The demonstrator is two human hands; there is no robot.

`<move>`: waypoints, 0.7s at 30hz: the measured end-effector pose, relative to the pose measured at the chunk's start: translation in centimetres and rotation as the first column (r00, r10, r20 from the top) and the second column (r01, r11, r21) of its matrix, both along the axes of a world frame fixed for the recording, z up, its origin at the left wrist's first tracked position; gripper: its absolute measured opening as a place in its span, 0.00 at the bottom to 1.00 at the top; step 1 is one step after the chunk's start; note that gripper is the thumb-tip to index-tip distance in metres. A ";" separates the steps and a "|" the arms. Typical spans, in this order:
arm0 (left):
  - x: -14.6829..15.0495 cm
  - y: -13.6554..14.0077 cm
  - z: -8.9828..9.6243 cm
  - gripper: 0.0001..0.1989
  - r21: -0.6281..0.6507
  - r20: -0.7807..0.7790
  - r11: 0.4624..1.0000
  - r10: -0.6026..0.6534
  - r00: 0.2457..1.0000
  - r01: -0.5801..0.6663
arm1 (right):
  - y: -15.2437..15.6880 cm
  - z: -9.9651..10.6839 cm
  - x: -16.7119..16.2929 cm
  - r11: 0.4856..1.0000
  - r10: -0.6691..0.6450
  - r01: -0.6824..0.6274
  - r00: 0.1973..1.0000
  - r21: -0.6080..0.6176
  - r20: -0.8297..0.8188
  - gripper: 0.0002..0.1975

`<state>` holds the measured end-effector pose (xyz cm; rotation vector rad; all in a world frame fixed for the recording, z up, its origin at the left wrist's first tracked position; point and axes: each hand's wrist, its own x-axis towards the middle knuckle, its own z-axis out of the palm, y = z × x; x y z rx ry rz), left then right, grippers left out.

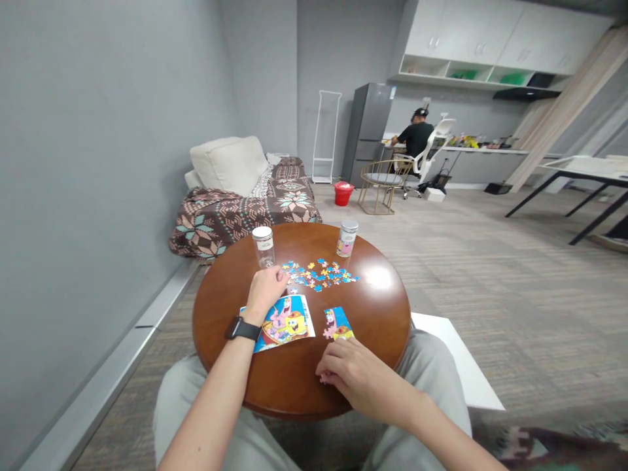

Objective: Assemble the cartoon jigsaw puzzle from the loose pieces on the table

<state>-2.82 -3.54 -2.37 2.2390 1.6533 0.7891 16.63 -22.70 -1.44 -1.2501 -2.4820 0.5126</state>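
Observation:
My left hand, with a dark watch on its wrist, reaches over the printed picture sheet. Its curled fingers rest at the left edge of the loose jigsaw pieces; what they hold, if anything, is hidden. Close to the table's near edge, my right hand is closed, a small pink jigsaw piece showing under its fingers. Just beyond that hand lies a partly joined puzzle section with pink, yellow and blue cartoon figures. My right fingers cover its lower edge.
On the round brown table stand a clear jar with a white lid and a silver-lidded jar with a cartoon label. Beyond are a covered sofa, a red bucket, a wire chair and a seated person.

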 end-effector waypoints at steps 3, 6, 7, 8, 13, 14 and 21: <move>0.0 0.2 -0.4 0.15 0.010 0.009 0.999 0.040 0.999 -0.040 | -0.1 0.6 0.1 0.998 -0.005 0.005 1.000 -0.068 0.005 0.08; 0.0 0.3 -0.7 0.15 0.018 0.023 0.999 0.045 0.999 -0.046 | -0.1 1.0 0.1 0.994 0.007 -0.007 1.000 -0.107 0.000 0.08; 0.0 0.4 -0.8 0.15 0.017 0.029 0.999 0.046 0.999 -0.046 | -0.1 1.0 0.1 0.994 0.007 -0.007 1.000 -0.113 -0.003 0.08; 0.0 0.4 -1.0 0.15 0.017 0.040 0.999 0.049 0.998 -0.050 | -0.1 1.0 0.1 0.992 0.007 -0.007 1.000 -0.126 -0.003 0.08; -0.2 0.6 -1.6 0.15 0.011 0.085 0.997 0.080 0.993 -0.081 | 0.2 1.1 -0.2 0.993 -0.001 0.007 0.999 -0.120 0.049 0.10; -0.3 0.7 -1.7 0.15 0.011 0.094 0.996 0.086 0.992 -0.087 | 0.2 1.1 -0.2 0.994 -0.004 0.012 0.997 -0.110 0.071 0.10; -0.5 0.8 -2.0 0.15 -0.013 0.103 0.994 0.108 0.989 -0.108 | 0.3 1.6 -0.8 0.992 0.011 0.011 0.986 -0.129 0.169 0.10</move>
